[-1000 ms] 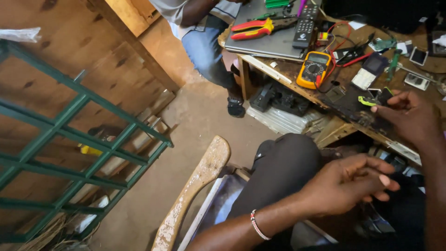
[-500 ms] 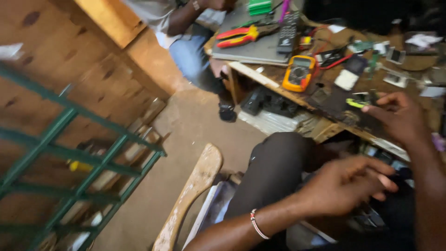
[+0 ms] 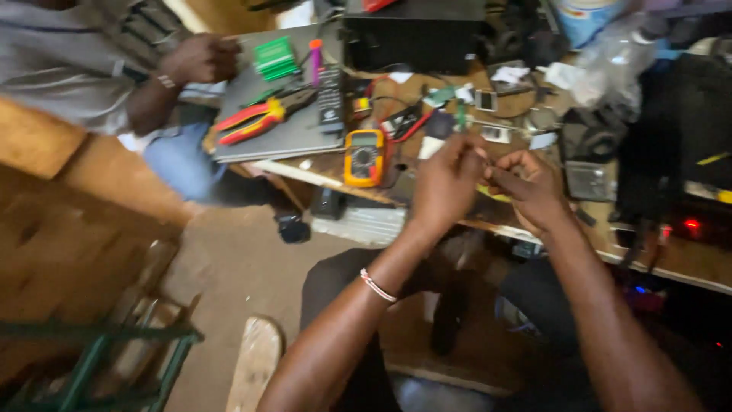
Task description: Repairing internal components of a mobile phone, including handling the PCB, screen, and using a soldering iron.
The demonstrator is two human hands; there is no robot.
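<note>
Left hand [image 3: 446,183] and right hand [image 3: 534,187] meet at frame centre over the cluttered bench's [image 3: 473,217] front edge, fingers pinched together on a small yellow-green part [image 3: 494,194], yellow multimeter [image 3: 364,157] just left, bare floor [image 3: 229,267] lower left.

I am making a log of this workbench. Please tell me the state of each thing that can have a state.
left hand: raised over the bench, fingers pinched on something too small to tell
right hand: close to the left, fingers curled
multimeter: lying face up, display blurred
pliers: lying on the laptop
laptop: lid closed
red light: lit
</note>
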